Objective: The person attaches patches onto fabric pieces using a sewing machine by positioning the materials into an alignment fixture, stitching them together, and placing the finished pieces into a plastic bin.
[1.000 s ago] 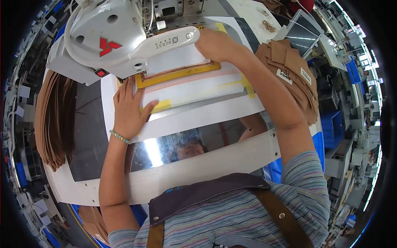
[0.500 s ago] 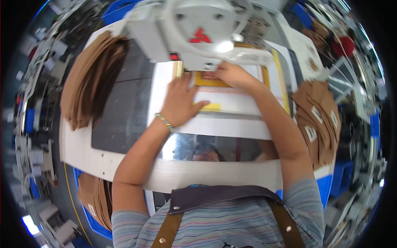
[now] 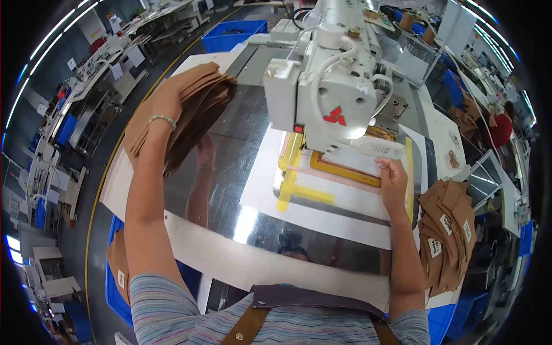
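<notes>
The work in hand looks to be between two pieces: the yellow frame [image 3: 344, 172] lies just below the machine head [image 3: 339, 95], partly hidden by it, and the visible part of its opening shows white rather than brown. To the left of the machine head, the left hand [image 3: 165, 103] rests on a thick stack of brown pieces [image 3: 198, 83], its fingers spread over the top ones; whether it grips any, I cannot tell. Below and right of the machine head, the right hand [image 3: 393, 181] is loosely curled beside the frame's right end, and what its fingers hold, if anything, does not show. Further right of the machine head, fanned brown pieces with white labels [image 3: 451, 215] lie on the counter [image 3: 236, 250]. Judging by the two groups, a good many pieces may be left, but which group is done and which is waiting cannot be made out.
</notes>
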The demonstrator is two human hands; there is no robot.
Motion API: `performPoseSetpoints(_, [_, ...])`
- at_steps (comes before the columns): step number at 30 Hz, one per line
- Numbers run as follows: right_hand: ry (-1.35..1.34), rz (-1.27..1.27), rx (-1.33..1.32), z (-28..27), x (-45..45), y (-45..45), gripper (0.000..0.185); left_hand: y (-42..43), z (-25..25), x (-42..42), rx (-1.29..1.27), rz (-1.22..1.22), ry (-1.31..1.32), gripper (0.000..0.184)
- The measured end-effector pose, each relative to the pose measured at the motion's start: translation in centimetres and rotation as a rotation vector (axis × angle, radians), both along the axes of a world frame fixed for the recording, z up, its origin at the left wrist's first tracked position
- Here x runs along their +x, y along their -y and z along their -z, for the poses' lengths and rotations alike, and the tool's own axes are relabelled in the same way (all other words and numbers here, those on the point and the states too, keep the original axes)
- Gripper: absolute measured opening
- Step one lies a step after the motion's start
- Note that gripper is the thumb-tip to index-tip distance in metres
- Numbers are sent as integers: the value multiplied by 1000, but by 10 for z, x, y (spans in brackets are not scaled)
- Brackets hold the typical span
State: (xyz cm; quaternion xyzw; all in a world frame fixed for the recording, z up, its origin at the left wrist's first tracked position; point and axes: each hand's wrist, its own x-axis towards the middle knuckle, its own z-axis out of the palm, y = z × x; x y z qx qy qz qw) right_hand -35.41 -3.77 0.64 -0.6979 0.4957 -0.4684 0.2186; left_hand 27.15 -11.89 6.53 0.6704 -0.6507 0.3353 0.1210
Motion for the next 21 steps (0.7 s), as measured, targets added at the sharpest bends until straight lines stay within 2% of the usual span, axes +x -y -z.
performPoseSetpoints(3, [-6,7,-83,-7,8,-6,16,-3,8,16,95,-88,-107,17])
performPoseSetpoints(7, [-16,14,-95,-7,11,-7,15,-9,-12,1,109,-160,-287,25])
performPoseSetpoints(10, [-2,-1,-115,-1,10,-4,15,23,3,66,-88,-173,-885,30])
performPoseSetpoints(12, [3,-1,-131,0,9,-2,16,69,43,159,-275,-14,-1098,32])
performPoseSetpoints(13, [-5,-4,-141,0,8,-2,16,38,-4,93,-413,-257,-1079,32])
performPoseSetpoints(15, [-17,-15,-179,1,7,-2,17,15,-37,45,-422,-118,-859,32])
performPoseSetpoints(17, [-30,-38,-224,-2,9,-2,17,-1,-45,6,-487,61,-648,29])
performPoseSetpoints(21, [-86,-75,-142,-3,12,-7,17,-41,-55,-41,115,-48,-312,24])
